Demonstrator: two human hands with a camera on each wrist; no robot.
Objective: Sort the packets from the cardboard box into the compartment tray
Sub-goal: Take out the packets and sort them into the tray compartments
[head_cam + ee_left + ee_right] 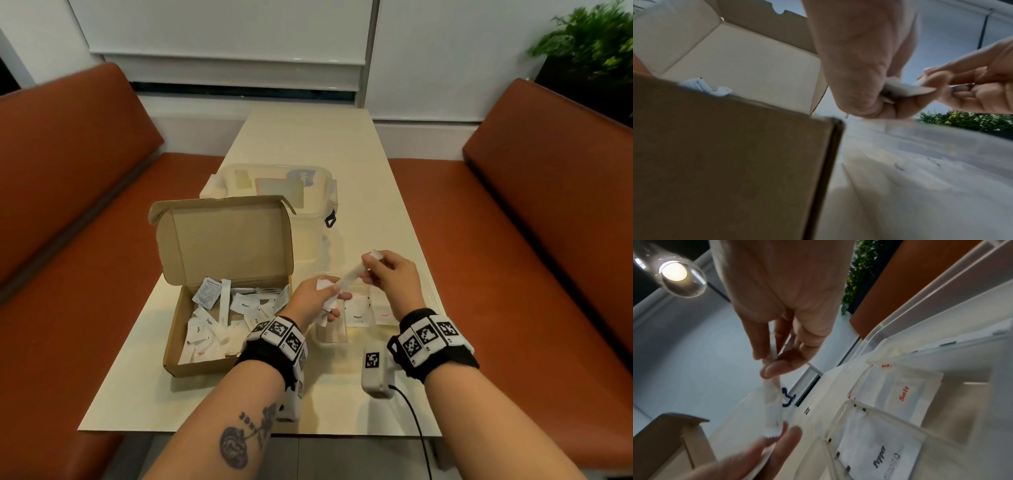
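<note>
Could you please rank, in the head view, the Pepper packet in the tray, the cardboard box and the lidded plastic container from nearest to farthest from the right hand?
1. Pepper packet, in the tray, below the right hand.
2. Cardboard box, left.
3. Lidded plastic container, behind the box.

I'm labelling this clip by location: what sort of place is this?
Probably a café or restaurant booth: orange padded benches face each other across a narrow cream table, with Salt and Pepper packets lying in a clear compartment tray.
</note>
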